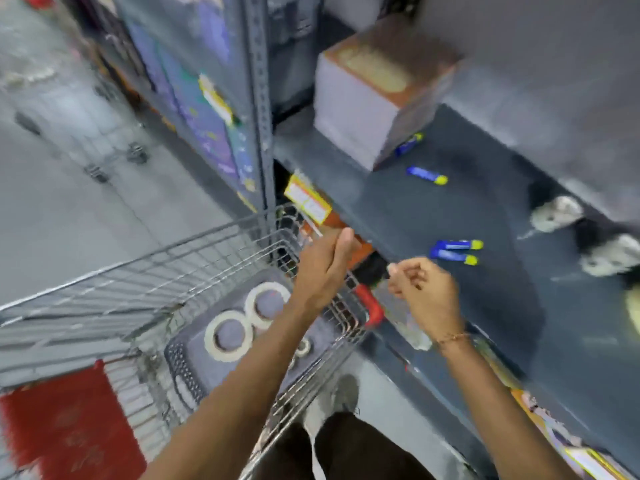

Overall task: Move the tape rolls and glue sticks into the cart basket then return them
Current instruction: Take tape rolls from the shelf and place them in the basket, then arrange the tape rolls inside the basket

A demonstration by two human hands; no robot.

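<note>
Two large white tape rolls (228,336) (268,304) and a small one (303,346) lie in the grey plastic basket (183,362) inside the wire cart (173,251). Blue glue sticks with yellow caps lie on the dark shelf (398,209): one (427,175) in the middle, one (408,143) by a box, and a pair (455,251) near the front. More tape rolls (557,213) (613,254) sit at the shelf's right. My left hand (325,268) is flat and empty above the cart's far corner. My right hand (422,292) hovers at the shelf's front edge, fingers curled, just left of the pair.
The cart's red handle (372,306) lies between my hands. A stack of paper with a brown top (374,98) stands at the shelf's back. A grey upright post (259,98) borders the shelf on the left. A translucent blurred thing (405,320) hangs under my right wrist.
</note>
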